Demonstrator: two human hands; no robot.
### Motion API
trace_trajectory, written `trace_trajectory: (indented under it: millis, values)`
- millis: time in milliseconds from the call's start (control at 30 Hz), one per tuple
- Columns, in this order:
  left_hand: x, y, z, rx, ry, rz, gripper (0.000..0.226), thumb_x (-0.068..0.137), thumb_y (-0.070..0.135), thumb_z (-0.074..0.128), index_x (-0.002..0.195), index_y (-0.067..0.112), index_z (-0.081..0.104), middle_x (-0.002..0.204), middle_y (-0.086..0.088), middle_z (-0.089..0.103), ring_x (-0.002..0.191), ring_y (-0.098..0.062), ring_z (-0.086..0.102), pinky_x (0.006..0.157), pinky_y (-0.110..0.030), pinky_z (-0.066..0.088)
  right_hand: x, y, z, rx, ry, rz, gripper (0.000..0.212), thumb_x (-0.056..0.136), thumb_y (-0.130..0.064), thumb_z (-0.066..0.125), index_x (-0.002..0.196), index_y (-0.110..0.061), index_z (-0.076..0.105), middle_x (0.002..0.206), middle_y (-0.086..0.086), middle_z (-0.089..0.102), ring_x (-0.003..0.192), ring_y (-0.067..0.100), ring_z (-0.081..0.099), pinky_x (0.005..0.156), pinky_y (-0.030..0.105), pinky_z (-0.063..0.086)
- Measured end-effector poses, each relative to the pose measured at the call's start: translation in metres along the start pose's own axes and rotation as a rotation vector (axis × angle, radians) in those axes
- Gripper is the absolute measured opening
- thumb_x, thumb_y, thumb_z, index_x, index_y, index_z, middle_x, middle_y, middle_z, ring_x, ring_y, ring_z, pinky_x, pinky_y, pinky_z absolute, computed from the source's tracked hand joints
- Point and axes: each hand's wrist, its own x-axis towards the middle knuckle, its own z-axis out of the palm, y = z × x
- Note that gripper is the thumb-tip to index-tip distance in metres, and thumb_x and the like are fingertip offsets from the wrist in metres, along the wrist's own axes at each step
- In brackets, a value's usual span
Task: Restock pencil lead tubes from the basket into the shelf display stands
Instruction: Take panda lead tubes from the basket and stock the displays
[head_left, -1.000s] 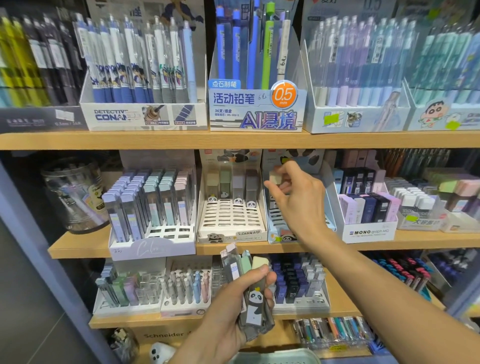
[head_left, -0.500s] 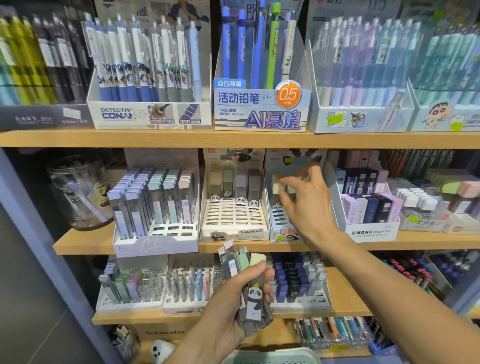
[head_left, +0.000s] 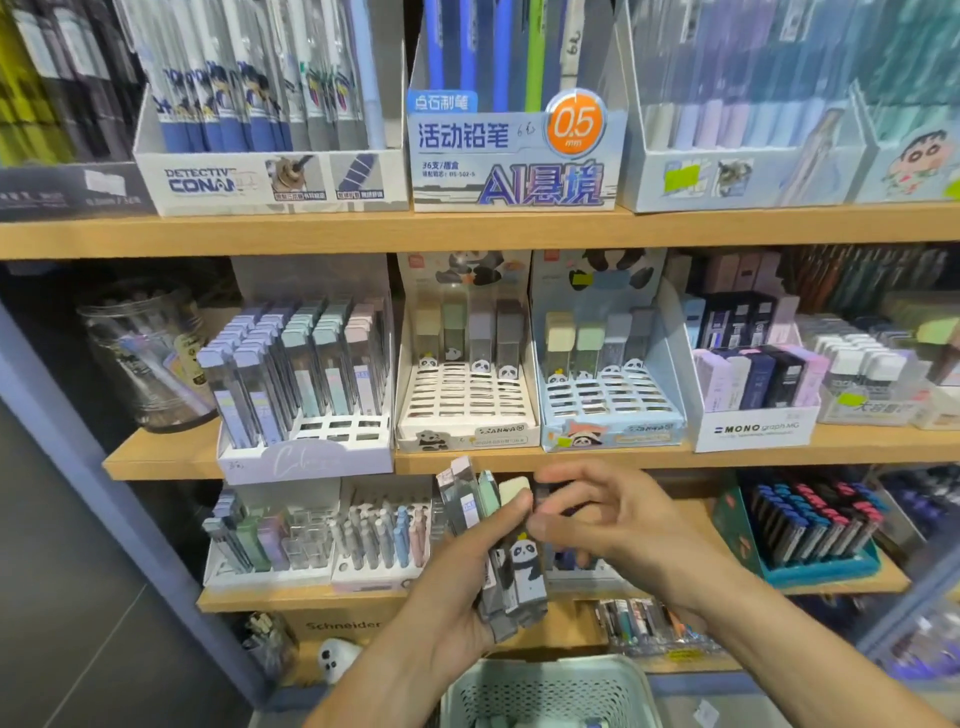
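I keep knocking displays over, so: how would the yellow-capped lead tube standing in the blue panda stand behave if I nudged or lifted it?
The yellow-capped tube looks like rigid plastic, so probably stiff and light. It stands tall and narrow in a slot of the blue panda stand, so a nudge would likely tilt it against the green-capped tube rather than topple it. Its smooth flat sides may be slippery, but should not roll.

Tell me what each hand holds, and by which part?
Left hand grips a bunch of lead tubes around their middle. Right hand reaches to their caps; hold unclear.

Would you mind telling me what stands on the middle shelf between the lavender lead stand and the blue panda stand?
In the head view, the white panda display stand stands between them, four lead tubes in its back row and its front slots unfilled.
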Motion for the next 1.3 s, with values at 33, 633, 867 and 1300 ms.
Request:
trace_trajectory:
  millis: [33,633,867,1300]
  values:
    - [0.002,-0.003,0.001,0.013,0.013,-0.008,0.037,0.079,0.039,0.083,0.100,0.009,0.084,0.104,-0.022,0.077,0.075,-0.029,0.076,0.072,-0.039,0.061,-0.003,0.005,0.001,0.024,-0.016,0.043,0.045,0.077,-0.014,0.087,0.117,-0.019,0.067,0.094,0.009,0.076,0.068,0.013,0.068,0.063,0.024,0.052]
    - [0.008,-0.011,0.001,-0.021,0.004,-0.026,0.046,0.061,0.050,0.099,0.074,0.014,0.072,0.076,-0.010,0.068,0.062,-0.022,0.063,0.071,-0.038,0.053,-0.011,0.004,-0.015,0.098,0.159,-0.199,0.056,0.079,0.010,0.079,0.123,-0.024,0.068,0.092,0.018,0.068,0.074,0.019,0.066,0.079,0.029,0.059]
    - [0.006,-0.009,-0.001,-0.009,0.085,-0.061,0.042,0.061,0.043,0.098,0.067,0.016,0.066,0.071,-0.011,0.066,0.057,-0.023,0.062,0.066,-0.037,0.055,0.014,-0.039,-0.035,-0.106,0.328,-0.489,0.048,0.086,0.001,0.076,0.121,-0.030,0.065,0.098,0.006,0.068,0.082,0.017,0.069,0.081,0.027,0.059]
    - [0.009,0.001,-0.001,0.048,0.106,-0.050,0.051,0.052,0.050,0.091,0.057,0.012,0.056,0.060,-0.010,0.056,0.065,-0.023,0.060,0.066,-0.033,0.041,0.093,-0.050,-0.058,-0.364,0.480,-0.595,0.040,0.090,-0.011,0.076,0.087,-0.038,0.047,0.087,-0.003,0.067,0.085,0.020,0.070,0.078,0.042,0.062]
